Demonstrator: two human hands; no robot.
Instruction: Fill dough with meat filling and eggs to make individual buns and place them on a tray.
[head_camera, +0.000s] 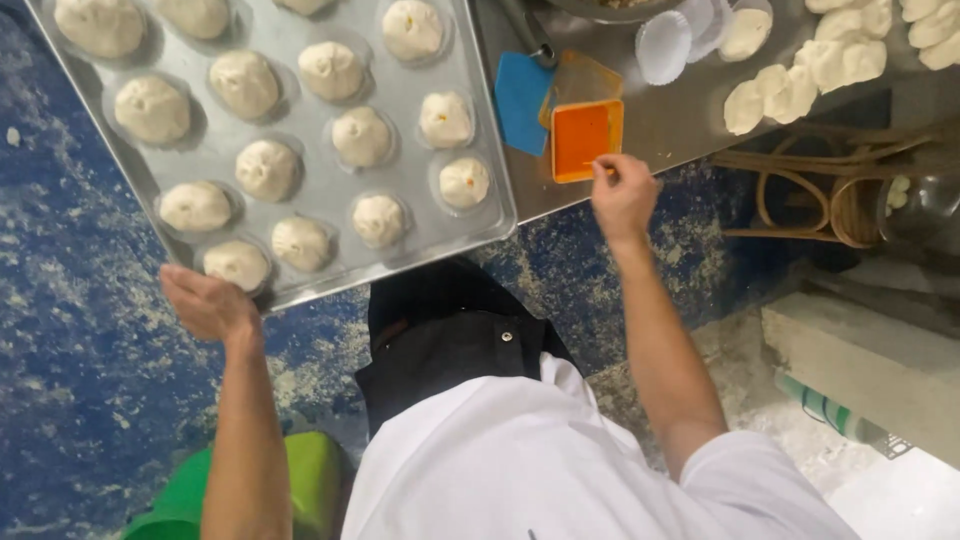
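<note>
A metal tray (300, 120) of round dough buns (267, 168) in paper liners juts out past the steel table toward me. Some buns carry an orange dot on top. My left hand (205, 305) grips the tray's near left corner, fingers tucked under the edge. My right hand (622, 195) pinches a thin orange-tipped stick (600, 166) at the near rim of a square orange container (585, 138) holding orange liquid, on the table's front edge.
On the steel table (680, 120) lie a blue scraper (522, 100), white paper liners (663, 45) and flat dough discs (790, 90). A wicker stool (800, 190) stands under it. A green stool (310, 470), a concrete step (860, 360) and a flour-dusted blue floor (60, 300) lie below.
</note>
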